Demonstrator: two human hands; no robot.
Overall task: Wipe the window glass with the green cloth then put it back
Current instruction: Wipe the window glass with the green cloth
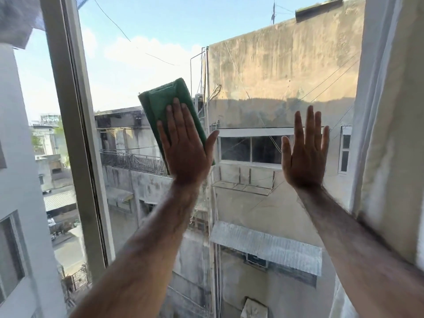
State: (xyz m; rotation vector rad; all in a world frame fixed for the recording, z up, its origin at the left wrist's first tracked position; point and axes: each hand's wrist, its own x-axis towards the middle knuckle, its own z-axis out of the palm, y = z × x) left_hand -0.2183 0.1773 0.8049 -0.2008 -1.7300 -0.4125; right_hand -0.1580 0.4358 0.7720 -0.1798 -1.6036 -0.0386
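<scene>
A folded green cloth (164,101) lies flat against the window glass (263,72), tilted with its top leaning right. My left hand (185,148) presses it to the pane with a flat palm and straight fingers, covering the cloth's lower half. My right hand (304,150) rests flat on the glass to the right, fingers up and spread, holding nothing. The two hands are about a hand's width apart at the same height.
A pale window frame (75,125) runs top to bottom at the left of the pane. A light curtain (390,134) hangs at the right, touching my right forearm. Grey fabric (16,17) hangs at the top left. Weathered buildings show through the glass.
</scene>
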